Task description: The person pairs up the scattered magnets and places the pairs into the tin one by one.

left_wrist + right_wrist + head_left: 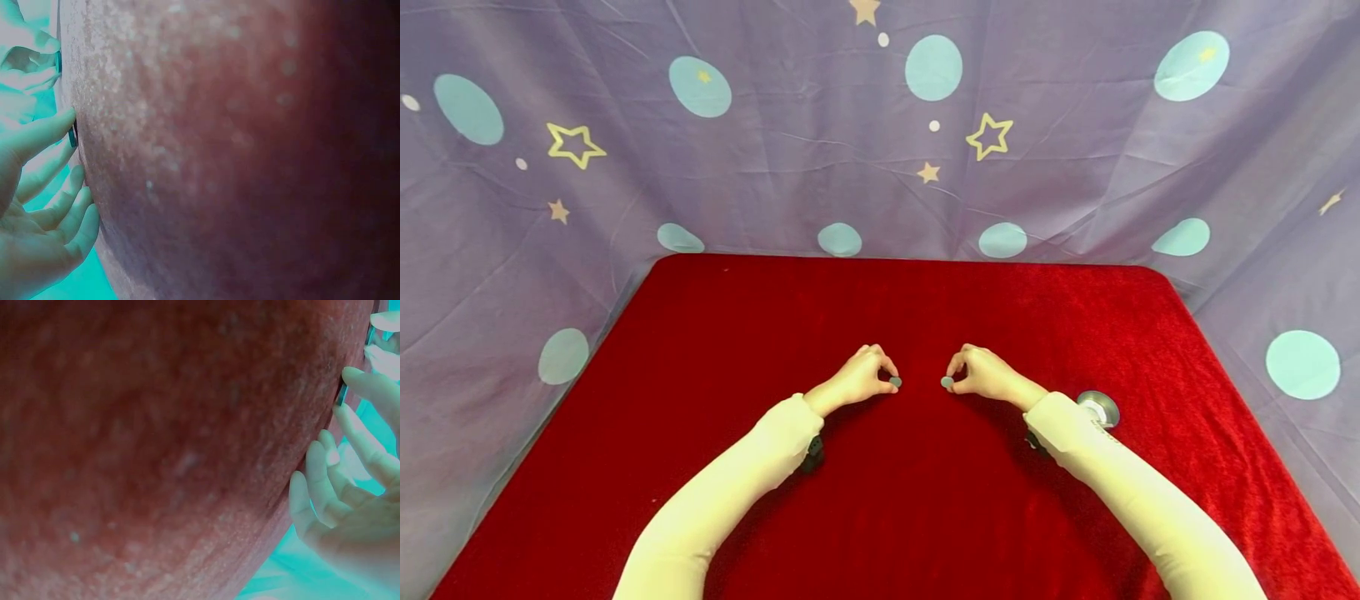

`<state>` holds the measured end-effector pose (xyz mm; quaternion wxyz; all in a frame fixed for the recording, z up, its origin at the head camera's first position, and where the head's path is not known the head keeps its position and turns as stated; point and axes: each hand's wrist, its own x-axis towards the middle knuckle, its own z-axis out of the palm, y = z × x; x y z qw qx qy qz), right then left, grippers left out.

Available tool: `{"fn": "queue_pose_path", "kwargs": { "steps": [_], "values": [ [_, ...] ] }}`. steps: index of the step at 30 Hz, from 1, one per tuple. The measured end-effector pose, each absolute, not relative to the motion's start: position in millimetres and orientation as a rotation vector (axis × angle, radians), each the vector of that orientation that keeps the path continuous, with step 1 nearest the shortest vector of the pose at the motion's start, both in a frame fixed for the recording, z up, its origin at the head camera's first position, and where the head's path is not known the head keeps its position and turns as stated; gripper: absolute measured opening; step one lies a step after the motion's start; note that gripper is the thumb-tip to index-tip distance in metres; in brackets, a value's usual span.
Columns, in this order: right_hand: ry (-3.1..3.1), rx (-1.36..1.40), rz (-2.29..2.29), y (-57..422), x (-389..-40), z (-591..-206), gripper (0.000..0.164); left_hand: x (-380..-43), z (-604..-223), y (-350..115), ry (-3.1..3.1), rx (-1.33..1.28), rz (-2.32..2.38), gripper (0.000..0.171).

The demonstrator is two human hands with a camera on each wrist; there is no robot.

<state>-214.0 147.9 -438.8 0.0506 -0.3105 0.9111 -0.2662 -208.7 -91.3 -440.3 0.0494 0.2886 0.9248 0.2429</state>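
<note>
Silver dish: a round, shiny dish [1099, 403] lies right of the right hand [988, 372], just beside that forearm and partly hidden by the right sleeve [1138, 487].
Wristwear: a black device [812, 454] shows under the left cuff, behind the left hand [857, 377]; another dark one shows under the right cuff.
Left disc: a small grey disc [896, 382], at the left hand's fingertips, on the side facing the right hand.
Right disc: a second small grey disc [947, 382], at the right hand's fingertips, facing the first; the discs are near each other but apart.
Hands: each pinches its disc between thumb and finger; the two hands do not touch.
Height: both discs are close against the red cloth [917, 508]; whether they touch it, I cannot tell.
Between the hands: a narrow strip of red cloth.
Edges: the cloth's far edge lies well beyond both hands, its left edge well left of the left hand, its right edge past the dish.
Backdrop: a purple starry curtain [805, 158] rises beyond the far edge.
</note>
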Motion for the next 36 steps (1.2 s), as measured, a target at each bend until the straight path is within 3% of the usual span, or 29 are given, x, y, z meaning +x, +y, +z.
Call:
{"fn": "queue_pose_path", "kwargs": {
  "steps": [36],
  "values": [
    [2.74, -0.911, -0.735, 129, -214, -438, 0.011, -208, -440, -68, 2.774, 0.85, 0.713, 0.017]
  ]
}}
